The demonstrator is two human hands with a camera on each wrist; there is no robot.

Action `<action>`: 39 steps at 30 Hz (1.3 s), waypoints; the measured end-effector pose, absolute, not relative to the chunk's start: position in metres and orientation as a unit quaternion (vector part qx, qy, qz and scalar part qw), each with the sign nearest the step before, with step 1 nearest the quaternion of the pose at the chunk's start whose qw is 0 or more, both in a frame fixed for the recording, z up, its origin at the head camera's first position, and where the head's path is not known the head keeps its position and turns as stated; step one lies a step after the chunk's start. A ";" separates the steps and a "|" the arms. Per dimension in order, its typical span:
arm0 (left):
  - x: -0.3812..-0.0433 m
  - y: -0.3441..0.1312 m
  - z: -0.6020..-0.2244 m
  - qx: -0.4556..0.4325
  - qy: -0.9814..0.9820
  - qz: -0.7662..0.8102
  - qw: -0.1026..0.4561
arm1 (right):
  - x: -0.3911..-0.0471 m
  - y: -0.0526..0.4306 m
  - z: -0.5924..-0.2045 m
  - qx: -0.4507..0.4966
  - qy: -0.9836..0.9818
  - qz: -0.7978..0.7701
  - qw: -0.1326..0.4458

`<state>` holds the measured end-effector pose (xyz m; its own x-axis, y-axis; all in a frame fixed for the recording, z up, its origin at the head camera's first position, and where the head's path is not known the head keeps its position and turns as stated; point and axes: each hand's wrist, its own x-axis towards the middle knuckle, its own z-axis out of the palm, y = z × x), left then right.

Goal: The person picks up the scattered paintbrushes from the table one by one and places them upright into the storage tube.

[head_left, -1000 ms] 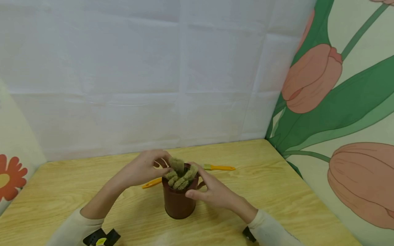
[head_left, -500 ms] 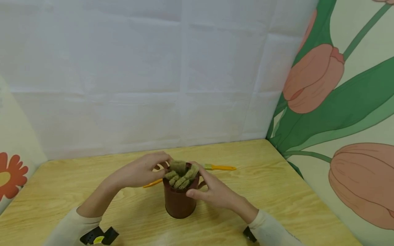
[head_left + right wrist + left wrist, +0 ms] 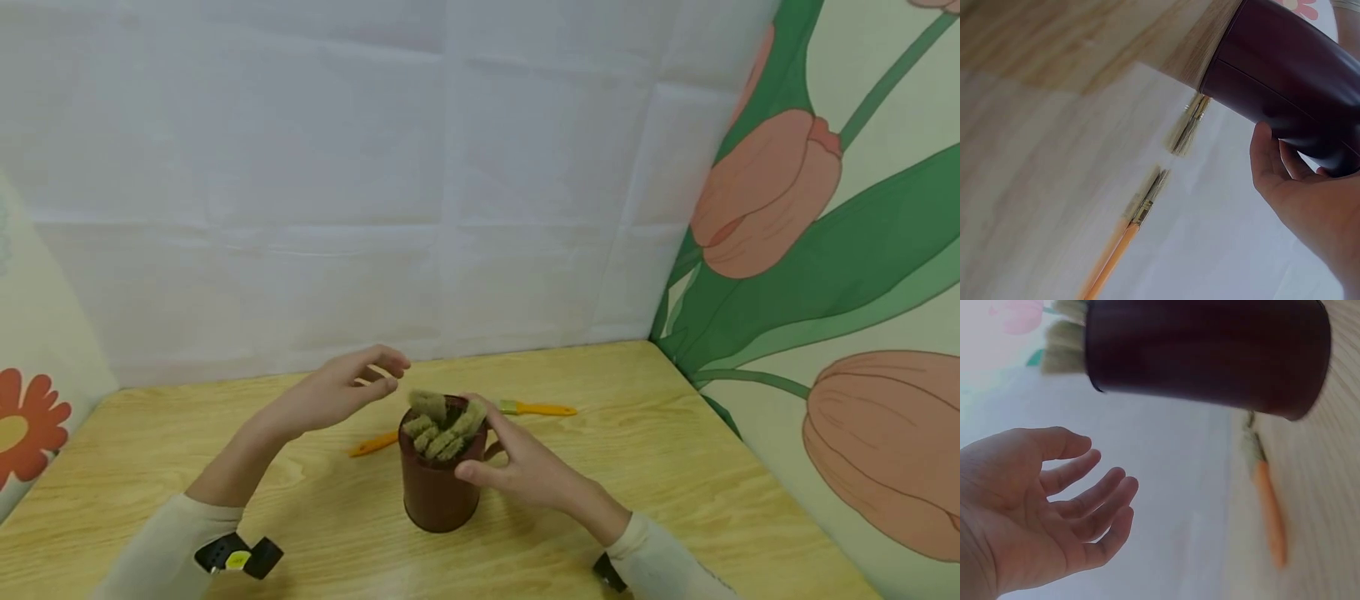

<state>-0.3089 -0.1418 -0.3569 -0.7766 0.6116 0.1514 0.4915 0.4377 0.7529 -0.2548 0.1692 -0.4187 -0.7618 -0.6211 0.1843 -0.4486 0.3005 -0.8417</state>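
Observation:
A dark reddish-brown mug (image 3: 441,498), with a handle on its right, stands upright on the table. Several fuzzy olive-tan pieces (image 3: 450,436) fill its mouth and poke above the rim; their lower ends are hidden inside. My right hand (image 3: 517,467) grips the mug at the upper right, thumb on the near side and fingers behind. In the right wrist view, fingertips of that hand (image 3: 1310,206) lie against the mug wall (image 3: 1285,69). My left hand (image 3: 330,398) hovers to the left above the rim, holding nothing. The left wrist view shows its fingers loosely bent (image 3: 1094,506), apart from the mug.
A paintbrush with an orange handle (image 3: 543,409) lies behind the mug on the right. Another orange handle (image 3: 372,444) sticks out at the mug's left, its other end hidden. White sheeting (image 3: 300,208) hangs along the back edge of the wooden table (image 3: 337,533).
My left hand has let go of the fuzzy piece at the back left and moved up and left. That piece leans lower than before. The right hand has stayed on the mug.

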 end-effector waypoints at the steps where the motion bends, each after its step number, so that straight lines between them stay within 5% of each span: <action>1: -0.314 -0.144 -0.362 0.319 0.849 0.416 0.068 | -0.255 0.169 -0.419 -0.333 0.803 -0.487 0.087; 13: -0.330 -0.131 -0.413 0.334 0.889 0.315 0.013 | -0.255 0.169 -0.421 -0.340 0.796 -0.493 0.095; 39: -0.322 -0.115 -0.440 0.281 0.932 0.228 -0.012 | -0.255 0.170 -0.419 -0.340 0.802 -0.484 0.082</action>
<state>-0.3216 -0.1151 -0.4399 -0.8415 0.5189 0.1501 0.5297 0.7382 0.4177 -0.2545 0.1697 -0.4192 -0.7555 -0.6248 0.1970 -0.4660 0.3013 -0.8319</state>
